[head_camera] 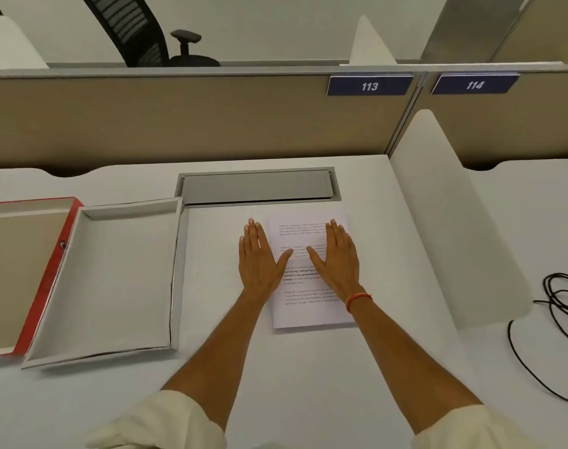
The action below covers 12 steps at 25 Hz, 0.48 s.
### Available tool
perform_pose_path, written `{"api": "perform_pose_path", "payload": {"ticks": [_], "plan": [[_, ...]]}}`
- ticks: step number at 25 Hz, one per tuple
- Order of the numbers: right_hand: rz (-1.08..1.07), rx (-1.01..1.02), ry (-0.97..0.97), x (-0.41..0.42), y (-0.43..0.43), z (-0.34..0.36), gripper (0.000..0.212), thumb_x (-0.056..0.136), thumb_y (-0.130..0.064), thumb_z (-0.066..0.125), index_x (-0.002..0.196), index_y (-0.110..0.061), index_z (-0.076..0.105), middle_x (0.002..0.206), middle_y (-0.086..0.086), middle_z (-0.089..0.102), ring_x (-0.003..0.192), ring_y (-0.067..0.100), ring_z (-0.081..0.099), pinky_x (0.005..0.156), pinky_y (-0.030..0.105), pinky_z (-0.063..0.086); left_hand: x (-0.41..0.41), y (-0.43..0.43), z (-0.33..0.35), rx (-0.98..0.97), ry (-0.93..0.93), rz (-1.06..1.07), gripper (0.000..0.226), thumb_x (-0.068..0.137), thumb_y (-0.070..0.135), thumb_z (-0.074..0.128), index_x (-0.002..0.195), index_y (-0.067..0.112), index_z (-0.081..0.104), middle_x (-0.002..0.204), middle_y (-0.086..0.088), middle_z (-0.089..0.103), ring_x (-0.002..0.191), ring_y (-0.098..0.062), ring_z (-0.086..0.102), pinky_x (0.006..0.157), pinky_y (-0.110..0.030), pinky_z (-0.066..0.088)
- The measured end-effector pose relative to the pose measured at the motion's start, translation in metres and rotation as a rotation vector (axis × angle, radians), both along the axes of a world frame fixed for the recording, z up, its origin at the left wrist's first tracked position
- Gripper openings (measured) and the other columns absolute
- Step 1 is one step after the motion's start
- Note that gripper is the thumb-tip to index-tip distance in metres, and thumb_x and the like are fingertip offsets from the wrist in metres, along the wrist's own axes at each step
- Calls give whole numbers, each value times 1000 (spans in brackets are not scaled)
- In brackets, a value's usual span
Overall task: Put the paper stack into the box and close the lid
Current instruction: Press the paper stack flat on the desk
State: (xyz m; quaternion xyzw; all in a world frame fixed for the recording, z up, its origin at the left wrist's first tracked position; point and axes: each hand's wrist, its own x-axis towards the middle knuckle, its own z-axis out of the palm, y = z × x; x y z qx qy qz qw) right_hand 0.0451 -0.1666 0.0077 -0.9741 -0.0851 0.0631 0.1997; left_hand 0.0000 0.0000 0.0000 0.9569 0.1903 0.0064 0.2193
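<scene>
At the far left of the white surface (308, 384) lies one red-edged lid (14, 277), inner side up and partly cut off by the frame edge. Just beside it on the right, its edge touching or overlapping the lid's red rim, sits one grey box (114, 280), open and holding nothing; its long axis runs from the near edge of the surface toward the far partition, slightly tilted. Behind the box's far right corner, one grey cable hatch (256, 187) is set flush into the surface. Right of the box, apart from it, is the left hand (260, 257), flat, palm down, fingers extended toward the partition; its grip is released, with the palm on the bare surface and the thumb reaching onto the paper. One paper stack (312, 306) lies flat on the surface to the right of the box, outside it, long axis running near to far, the printed text reading upright from the person's side. The right hand (337, 257) rests flat on the upper half of the stack, fingers extended, grip released, grasping nothing; one orange band (357, 301) circles its wrist. Two rolled cream sleeves show at the bottom edge. Further right stands one white divider panel (454, 238), and beyond it one coiled black cable (564, 299). Two blue number plates, 113 (369, 85) and 114 (474, 84), are mounted on the partition.
</scene>
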Motion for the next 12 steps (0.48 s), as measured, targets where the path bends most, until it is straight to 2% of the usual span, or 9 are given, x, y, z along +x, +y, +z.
{"api": "perform_pose_path", "payload": {"ticks": [3, 5, 7, 9, 12], "plan": [[-26, -4, 17, 1, -3, -3, 85, 92, -57, 47, 155, -13, 9, 164, 4, 9, 152, 24, 12, 124, 40, 11, -1, -3, -5, -124, 75, 49, 103, 89, 64, 49, 158, 8, -4, 168, -11, -4, 156, -28, 1, 126, -41, 7], [-126, 53, 63, 3, -5, -5, 93, 86, -54, 60, 154, -10, 14, 162, 9, 17, 149, 27, 20, 121, 44, 19, 1, -8, -5, -157, 134, 116, 102, 85, 61, 59, 156, 6, 12, 164, -18, 17, 151, -33, 22, 121, -45, 22], [-322, 109, 148, 13, -8, -3, 101, 76, -52, 73, 149, -5, 21, 154, 16, 29, 141, 32, 30, 113, 50, 29, 9, -11, 1, -170, 181, 211, 94, 79, 60, 70, 144, 4, 32, 148, -19, 39, 137, -34, 41, 109, -47, 36], [-498, 106, 306, 27, -15, 1, 105, 67, -53, 81, 143, -2, 28, 147, 19, 34, 136, 36, 34, 108, 53, 34, 18, -11, 6, -279, 269, 314, 93, 73, 55, 78, 138, 3, 36, 142, -18, 41, 133, -34, 43, 105, -49, 39], [-558, 120, 476, 39, -26, 0, 102, 61, -50, 87, 136, -2, 37, 141, 20, 40, 133, 37, 36, 106, 53, 37, 25, -12, 13, -440, 340, 391, 91, 70, 43, 86, 137, 3, 39, 141, -17, 41, 131, -36, 45, 102, -50, 43]]}}
